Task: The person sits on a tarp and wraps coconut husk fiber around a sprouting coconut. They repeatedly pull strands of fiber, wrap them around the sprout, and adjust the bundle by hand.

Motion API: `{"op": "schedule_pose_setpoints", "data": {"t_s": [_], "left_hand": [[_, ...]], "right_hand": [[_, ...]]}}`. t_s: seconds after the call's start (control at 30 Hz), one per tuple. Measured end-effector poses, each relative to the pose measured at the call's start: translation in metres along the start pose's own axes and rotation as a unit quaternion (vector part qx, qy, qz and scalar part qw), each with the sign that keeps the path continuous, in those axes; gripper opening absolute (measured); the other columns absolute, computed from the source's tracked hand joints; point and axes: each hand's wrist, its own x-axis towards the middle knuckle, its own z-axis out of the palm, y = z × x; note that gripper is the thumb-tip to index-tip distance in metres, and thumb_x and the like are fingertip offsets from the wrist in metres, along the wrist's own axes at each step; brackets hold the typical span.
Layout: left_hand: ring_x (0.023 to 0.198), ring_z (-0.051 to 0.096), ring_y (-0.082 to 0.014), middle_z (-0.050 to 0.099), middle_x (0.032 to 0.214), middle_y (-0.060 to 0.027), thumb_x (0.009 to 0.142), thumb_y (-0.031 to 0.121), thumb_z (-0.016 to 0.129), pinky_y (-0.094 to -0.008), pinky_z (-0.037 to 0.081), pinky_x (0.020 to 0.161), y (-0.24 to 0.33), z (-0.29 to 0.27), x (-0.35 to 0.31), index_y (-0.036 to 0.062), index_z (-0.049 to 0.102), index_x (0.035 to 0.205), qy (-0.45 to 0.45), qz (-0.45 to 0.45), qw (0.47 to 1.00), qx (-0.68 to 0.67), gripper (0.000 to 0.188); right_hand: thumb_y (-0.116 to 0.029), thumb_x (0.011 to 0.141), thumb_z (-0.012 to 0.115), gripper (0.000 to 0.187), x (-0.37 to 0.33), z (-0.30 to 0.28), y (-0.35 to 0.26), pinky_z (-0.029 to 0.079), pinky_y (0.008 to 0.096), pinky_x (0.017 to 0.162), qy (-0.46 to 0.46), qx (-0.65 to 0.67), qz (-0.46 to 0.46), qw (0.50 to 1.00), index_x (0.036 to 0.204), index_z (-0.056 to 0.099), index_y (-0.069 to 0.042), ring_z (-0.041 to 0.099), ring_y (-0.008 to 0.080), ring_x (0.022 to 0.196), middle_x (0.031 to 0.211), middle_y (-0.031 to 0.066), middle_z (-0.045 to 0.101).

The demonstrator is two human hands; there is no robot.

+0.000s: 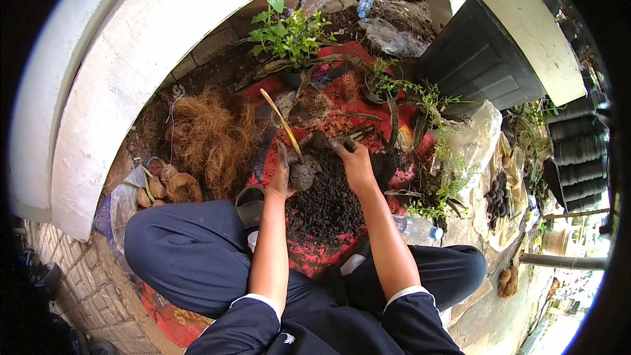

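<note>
In the head view, a dark root ball [303, 175] bearing a pale shoot [284, 123] is being held in the left hand [281, 174], the fingers closing around its side, above a heap of black soil [322, 207]. A dark piece [319, 139] is seemingly being touched by the right hand [355, 161]; whether it is being pinched cannot be told. With uneven squeezing, the ball could be crumbling; with knocking, the shoot could be snapping.
</note>
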Motion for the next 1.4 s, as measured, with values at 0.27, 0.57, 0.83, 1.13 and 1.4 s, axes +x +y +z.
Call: {"op": "schedule_pose_setpoints", "data": {"t_s": [0.27,0.57,0.83,1.13,1.4], "left_hand": [[0.084,0.065,-0.0173,0.067,0.102,-0.0108,0.085,0.074,0.035,-0.0305,0.053,0.075,-0.005,0.009,0.002,0.0061,0.038,0.142,0.104,0.004,0.994,-0.035,0.089],[0.104,0.061,-0.0208,0.062,0.117,-0.0096,0.090,0.066,0.039,-0.0395,0.051,0.086,-0.001,-0.015,0.002,0.0083,0.050,0.132,0.016,0.007,0.995,-0.094,0.072],[0.105,0.061,-0.0287,0.064,0.112,-0.0089,0.092,0.055,0.047,-0.0490,0.049,0.091,-0.001,-0.009,0.004,0.0104,0.058,0.118,0.166,0.045,0.982,-0.081,0.053],[0.104,0.062,-0.0273,0.065,0.106,-0.0081,0.091,0.050,0.050,-0.0487,0.045,0.097,0.002,-0.011,0.002,0.0123,0.058,0.116,0.238,0.111,0.932,-0.250,0.046],[0.087,0.064,-0.0196,0.066,0.096,-0.0070,0.086,0.031,0.065,-0.0358,0.054,0.081,-0.001,-0.008,0.009,0.0108,0.063,0.102,0.338,0.069,0.913,-0.216,0.026]], "right_hand": [[-0.014,0.088,0.066,0.032,-0.016,0.023,-0.005,0.045,0.0279,0.089,-0.079,-0.110,-0.070,0.988,0.114,0.063,0.005,0.059,0.0123,0.094,0.103,0.0068,0.067],[-0.017,0.089,0.065,0.024,0.017,0.026,-0.002,0.047,0.0307,0.069,0.023,-0.038,-0.058,0.997,0.098,0.065,0.005,0.059,0.0132,0.075,0.087,0.0067,0.066],[-0.029,0.084,0.067,0.036,0.066,0.050,-0.052,0.049,0.0450,0.081,0.045,-0.426,-0.128,0.894,0.113,0.064,-0.007,0.063,0.0308,0.097,0.105,0.0174,0.064],[-0.025,0.087,0.064,0.052,0.058,0.038,-0.009,0.051,0.0475,0.091,-0.040,-0.453,-0.131,0.881,0.133,0.050,-0.004,0.058,0.0368,0.110,0.124,0.0222,0.056],[-0.022,0.091,0.060,0.040,0.005,0.052,0.030,0.046,0.0467,0.094,0.046,-0.242,-0.148,0.958,0.125,0.056,-0.001,0.053,0.0388,0.115,0.126,0.0223,0.054]]}}
